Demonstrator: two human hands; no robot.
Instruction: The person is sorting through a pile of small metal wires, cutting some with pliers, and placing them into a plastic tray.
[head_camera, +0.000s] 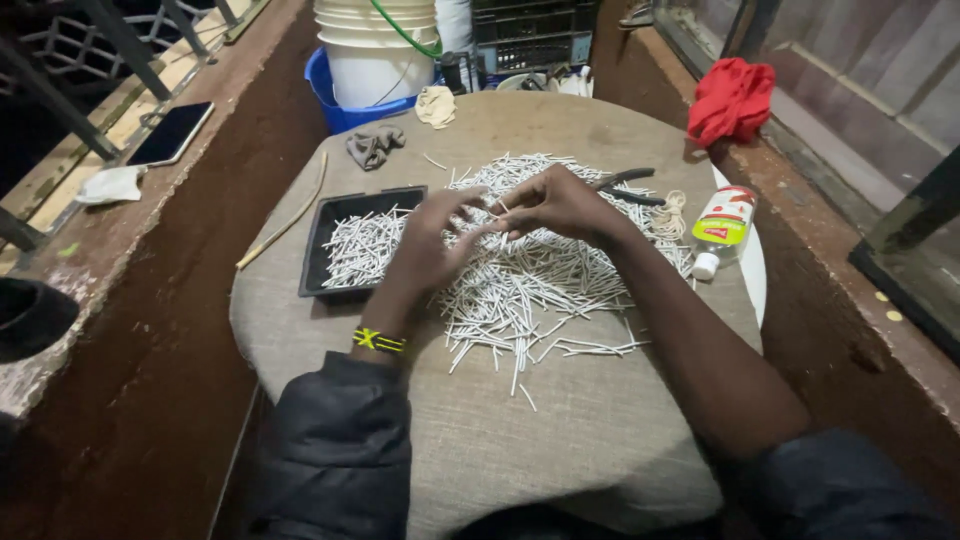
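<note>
My fingertips meet above the centre of the round table: the right hand (560, 205) pinches one thin white stick (497, 213) between thumb and forefinger, and the left hand (430, 245) closes its fingertips on the same stick's near end. The stick's long axis runs roughly left to right between the two hands, so neither hand is clearly nearer. Directly beneath lies the loose heap of thin white sticks (530, 285), spread over the grey cloth-covered tabletop (560, 440). To my left, just beside the left hand, sits the shallow black rectangular tray (325, 235), partly filled with more sticks. Beyond the right hand lie dark-handled pliers (625, 185) and a coil of pale string (675, 215); a small white bottle with green and red label (722, 228) lies at the right rim. A yellow-and-black wristband (378, 341) circles my left wrist
</note>
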